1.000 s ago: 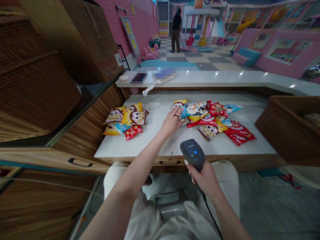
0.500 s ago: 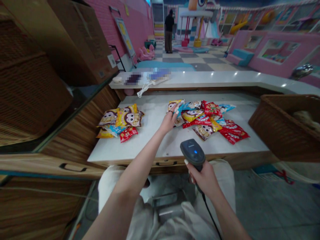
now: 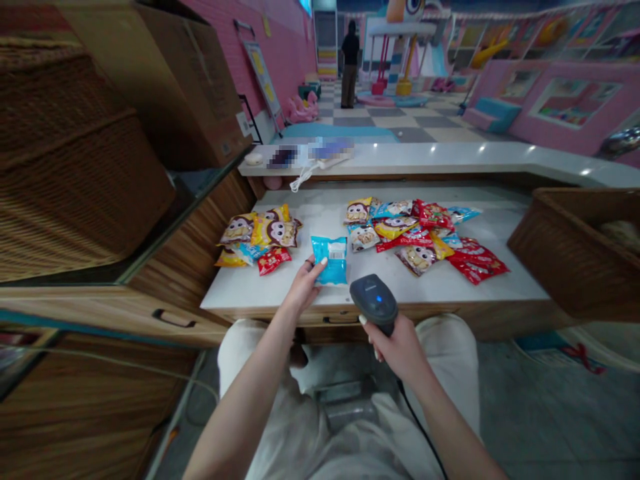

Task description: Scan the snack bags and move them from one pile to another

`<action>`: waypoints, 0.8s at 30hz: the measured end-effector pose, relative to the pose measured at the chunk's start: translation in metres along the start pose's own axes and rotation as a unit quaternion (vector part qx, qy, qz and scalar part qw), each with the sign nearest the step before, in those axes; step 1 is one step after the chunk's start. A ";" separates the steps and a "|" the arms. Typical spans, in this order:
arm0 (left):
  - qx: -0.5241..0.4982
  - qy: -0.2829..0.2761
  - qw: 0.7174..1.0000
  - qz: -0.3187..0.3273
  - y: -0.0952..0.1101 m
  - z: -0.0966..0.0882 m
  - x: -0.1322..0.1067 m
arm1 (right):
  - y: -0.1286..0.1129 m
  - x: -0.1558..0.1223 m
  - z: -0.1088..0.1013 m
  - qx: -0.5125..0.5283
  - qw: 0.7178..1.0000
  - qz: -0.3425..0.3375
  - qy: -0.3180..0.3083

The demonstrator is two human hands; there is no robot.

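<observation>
left pile (image 3: 275,232): we note snack packets overlapping loosely on the white worktop (image 3: 240,287); a knock from the wrist could slide the upper ones, being glossy and askew.
left hand (image 3: 303,285): partly closed, thumb over the near left part of the packet, fingers mostly hidden beneath; we judge the hold light, so a tug could slip it.
blue packet (image 3: 331,263): between the two piles, above the worktop's front area; whether it touches the surface, we cannot tell.
white label (image 3: 337,251): faces up, clear of the thumb; film creases or glare could spoil a reading.
scanner (image 3: 374,300): just right of the packet, apart from it; a poor angle could miss the label.
right hand (image 3: 403,343): wrapped closed around the scanner's handle; trigger finger unclear to us.
cord (image 3: 423,427): hangs toward the lap; could snag on a knee.
right pile (image 3: 423,233): jumbled beyond the scanner; a wide swing could scatter it.
</observation>
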State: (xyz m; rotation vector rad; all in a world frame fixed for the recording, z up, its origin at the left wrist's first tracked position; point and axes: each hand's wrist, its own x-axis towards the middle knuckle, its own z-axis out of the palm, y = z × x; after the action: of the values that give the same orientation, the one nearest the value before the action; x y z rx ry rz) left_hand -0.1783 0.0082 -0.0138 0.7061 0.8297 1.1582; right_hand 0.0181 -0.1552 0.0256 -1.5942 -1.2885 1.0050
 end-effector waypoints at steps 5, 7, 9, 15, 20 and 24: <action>0.008 -0.032 0.999 0.011 -0.003 0.002 -0.002 | -0.003 0.001 0.001 -0.004 1.000 -0.001 0.004; 0.012 -0.044 0.999 0.016 -0.003 0.001 -0.002 | -0.004 0.002 0.002 -0.007 1.000 -0.004 0.007; 0.013 -0.049 0.998 0.021 -0.003 0.001 -0.002 | -0.006 0.002 0.004 -0.008 1.000 -0.012 0.008; 0.017 -0.054 0.998 0.029 -0.001 0.005 -0.004 | -0.011 0.004 0.008 -0.011 1.000 -0.022 0.006; 0.026 -0.051 0.998 0.031 -0.003 0.002 -0.002 | -0.011 0.004 0.009 -0.011 1.000 -0.026 -0.001; 0.033 -0.042 0.998 0.032 -0.004 0.000 0.000 | -0.010 0.003 0.009 -0.004 1.000 -0.025 -0.006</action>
State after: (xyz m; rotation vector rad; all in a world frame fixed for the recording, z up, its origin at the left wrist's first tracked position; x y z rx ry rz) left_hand -0.1765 0.0069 -0.0174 0.8350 0.7809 1.1540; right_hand 0.0067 -0.1495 0.0318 -1.5564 -1.3359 0.9797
